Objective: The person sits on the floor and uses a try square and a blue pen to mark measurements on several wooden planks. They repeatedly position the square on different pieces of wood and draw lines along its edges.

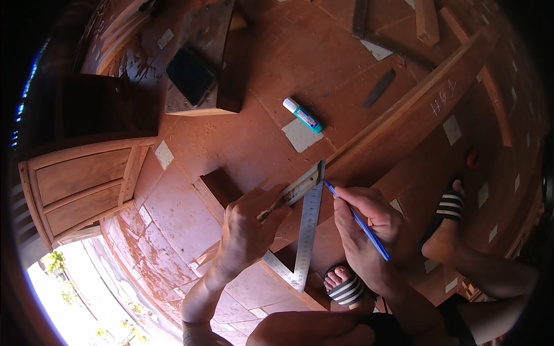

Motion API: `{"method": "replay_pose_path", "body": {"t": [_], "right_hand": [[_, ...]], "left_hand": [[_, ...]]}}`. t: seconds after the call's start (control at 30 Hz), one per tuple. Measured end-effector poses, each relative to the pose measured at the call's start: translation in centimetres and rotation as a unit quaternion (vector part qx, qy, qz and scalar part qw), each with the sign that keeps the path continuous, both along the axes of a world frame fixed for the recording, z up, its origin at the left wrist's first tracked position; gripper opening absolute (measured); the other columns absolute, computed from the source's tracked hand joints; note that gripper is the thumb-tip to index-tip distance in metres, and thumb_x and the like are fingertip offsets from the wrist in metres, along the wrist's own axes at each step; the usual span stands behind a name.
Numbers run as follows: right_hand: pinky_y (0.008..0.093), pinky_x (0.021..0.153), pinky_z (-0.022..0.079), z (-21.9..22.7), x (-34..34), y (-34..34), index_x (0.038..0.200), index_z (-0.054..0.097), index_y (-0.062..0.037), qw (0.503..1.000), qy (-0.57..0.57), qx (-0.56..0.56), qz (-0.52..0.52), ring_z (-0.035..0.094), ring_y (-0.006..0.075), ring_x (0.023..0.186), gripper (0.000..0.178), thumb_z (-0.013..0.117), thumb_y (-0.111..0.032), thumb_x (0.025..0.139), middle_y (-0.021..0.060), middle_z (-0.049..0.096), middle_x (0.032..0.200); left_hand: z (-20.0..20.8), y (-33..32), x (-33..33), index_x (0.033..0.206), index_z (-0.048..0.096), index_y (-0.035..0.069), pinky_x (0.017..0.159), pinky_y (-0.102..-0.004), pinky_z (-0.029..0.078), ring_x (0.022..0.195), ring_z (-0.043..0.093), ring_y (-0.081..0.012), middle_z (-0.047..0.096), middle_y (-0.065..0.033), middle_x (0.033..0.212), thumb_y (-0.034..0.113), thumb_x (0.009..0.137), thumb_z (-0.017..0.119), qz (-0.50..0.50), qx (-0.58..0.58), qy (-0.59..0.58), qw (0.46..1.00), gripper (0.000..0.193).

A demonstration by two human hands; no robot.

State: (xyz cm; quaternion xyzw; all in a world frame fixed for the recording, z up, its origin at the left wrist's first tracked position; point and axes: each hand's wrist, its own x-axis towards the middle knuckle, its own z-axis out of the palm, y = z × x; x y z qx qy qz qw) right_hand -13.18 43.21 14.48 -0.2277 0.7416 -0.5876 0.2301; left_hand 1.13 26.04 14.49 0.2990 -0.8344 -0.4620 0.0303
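Marking along the flat steel try square [309, 222], the right hand [369, 230] grips a thin blue pen [356, 220]; left hand [248, 230] fingers clamp the square onto the long reddish wooden plank [398, 124], needing steadiness next

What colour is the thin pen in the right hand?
Blue; the thin pen in the right hand shows in the head view.

Bare floor [190, 213] left; plank [404, 121] blocks right

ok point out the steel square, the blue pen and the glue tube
steel square [309, 222], head view, middle of its long blade
blue pen [365, 228], head view, mid-barrel
glue tube [303, 116], head view, middle of its body
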Motion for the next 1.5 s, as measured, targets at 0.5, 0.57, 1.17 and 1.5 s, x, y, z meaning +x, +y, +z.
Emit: {"method": "replay_pose_path", "body": {"t": [0.5, 0.57, 1.17, 1.5], "right_hand": [[0.0277, 0.077, 0.061, -0.6, 0.0, 0.3, 0.119, 0.08, 0.0031, 1.0, 0.014, 0.01, 0.007, 0.074, 0.0122, 0.086, 0.021, 0.079, 0.007, 0.098, 0.0101, 0.075, 0.104], [0.028, 0.078, 0.061, -0.7, 0.0, 0.3, 0.12, 0.079, 0.0032, 1.0, 0.011, 0.019, 0.008, 0.074, 0.0119, 0.087, 0.021, 0.079, 0.007, 0.099, 0.01, 0.075, 0.104], [0.0286, 0.085, 0.061, -0.6, -0.4, 0.8, 0.124, 0.077, 0.0049, 0.999, -0.031, 0.009, 0.028, 0.075, 0.0122, 0.094, 0.027, 0.08, 0.008, 0.097, 0.0113, 0.076, 0.11], [0.0353, 0.079, 0.061, -0.4, -0.2, 0.7, 0.114, 0.079, 0.0044, 0.996, 0.055, 0.039, 0.05, 0.078, 0.0251, 0.087, 0.019, 0.082, 0.001, 0.096, 0.0157, 0.077, 0.097]], "left_hand": [[0.1, 0.0, 0.0, 0.13, 0.076, -0.004, 0.065, -0.0405, 0.055, 0.069, 0.071, -0.0318, 0.073, -0.0199, 0.092, 0.005, 0.094, 0.083, -0.012, -0.022, 0.004, 1.0, 0.038], [0.1, 0.0, 0.0, 0.13, 0.076, -0.004, 0.066, -0.0407, 0.054, 0.069, 0.07, -0.0318, 0.072, -0.02, 0.092, 0.004, 0.094, 0.083, -0.011, -0.022, 0.011, 1.0, 0.038], [-0.1, 0.2, 0.2, 0.129, 0.076, -0.005, 0.068, -0.0417, 0.056, 0.075, 0.073, -0.0357, 0.073, -0.0211, 0.093, 0.004, 0.092, 0.086, -0.001, -0.031, 0.008, 0.999, 0.04], [-0.9, 0.5, 0.6, 0.128, 0.076, -0.004, 0.063, -0.0419, 0.054, 0.067, 0.07, -0.0333, 0.072, -0.021, 0.091, 0.005, 0.091, 0.087, 0.013, -0.035, 0.035, 0.999, 0.04]]}}
